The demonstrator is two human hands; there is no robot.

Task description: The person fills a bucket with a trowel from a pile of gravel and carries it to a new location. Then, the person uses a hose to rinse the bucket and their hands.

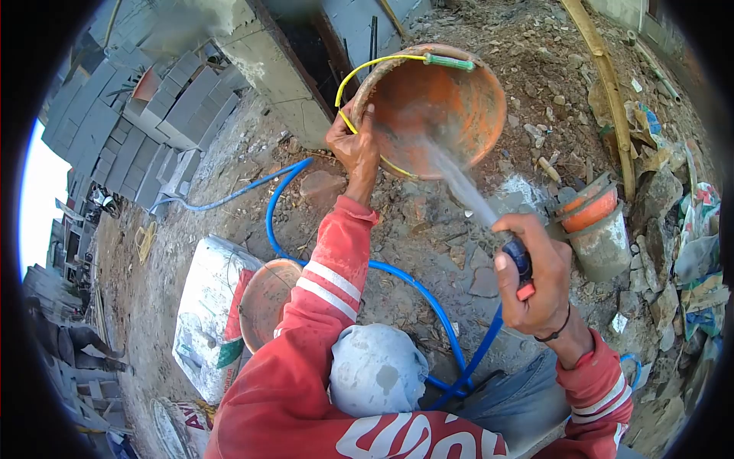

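My left hand (358, 145) grips the rim of an orange bucket (436, 107), thumb toward the inside. The bucket is tipped with its mouth toward me, and grey residue coats its wall. A yellow wire handle (359, 71) with a green grip (449, 62) runs over the rim. My right hand (539, 275) is wrapped around a dark blue spray nozzle (518, 258) with a red end. Water (465, 187) jets from it into the bucket. A blue hose (417, 287) loops across the ground below my arms.
A white sack (205, 314) and another orange container (264, 302) lie at left. Stacked cement-crusted buckets (600, 237) stand at right, near a wooden pole (612, 107) and rubble with plastic litter (699, 260). Grey blocks (157, 115) are piled at far left, beside a concrete column (271, 76).
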